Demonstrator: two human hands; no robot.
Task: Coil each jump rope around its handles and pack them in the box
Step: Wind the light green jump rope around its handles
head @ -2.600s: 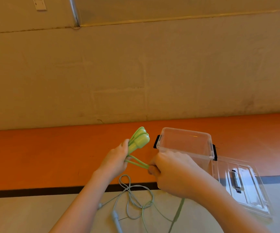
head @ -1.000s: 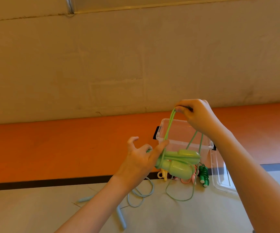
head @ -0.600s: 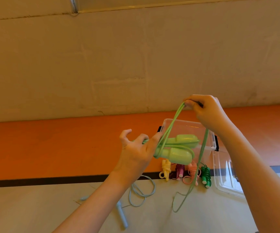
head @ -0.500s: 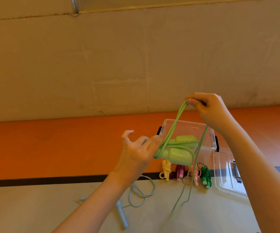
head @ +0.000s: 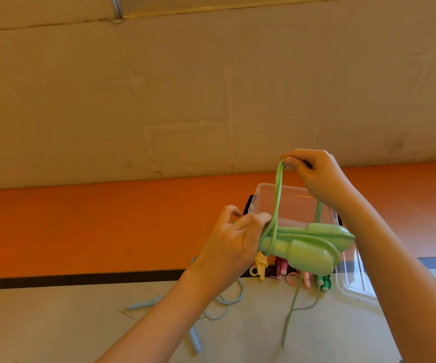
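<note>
Left hand: my left hand (head: pixel 234 241), centre of the frame, grips the pale green handles (head: pixel 303 243) by their near ends, thumb lifted free, the pair lying side by side and pointing right.
Right hand: my right hand (head: pixel 316 176), just above and right of centre, pinches the green cord (head: pixel 278 195) between thumb and fingers and draws it up taut from the handles.
What just changed: a moment ago that cord slanted up to the right; now it runs nearly straight up from the narrow end of the handles, and the pair has tipped lower at the right. Earlier the loose tail made a wide loop on the floor; now only a thin strand hangs toward the lower middle of the frame.
What it means: I judge we're mid-wrap, with a few turns already lying along the handles and not much slack left to take up.
Box: the clear box (head: pixel 264 192) stands open behind the handles, and I see nothing in it; its lid (head: pixel 353 286) lies at the right, partly hidden by my forearm.
Other ropes: yellow (head: pixel 260 265), pink (head: pixel 281 268) and dark green (head: pixel 324 281) bundles sit coiled in front of the box, not yet packed.
Still loose: a pale blue rope (head: pixel 222 301) sprawls on the floor at lower centre, uncoiled.
</note>
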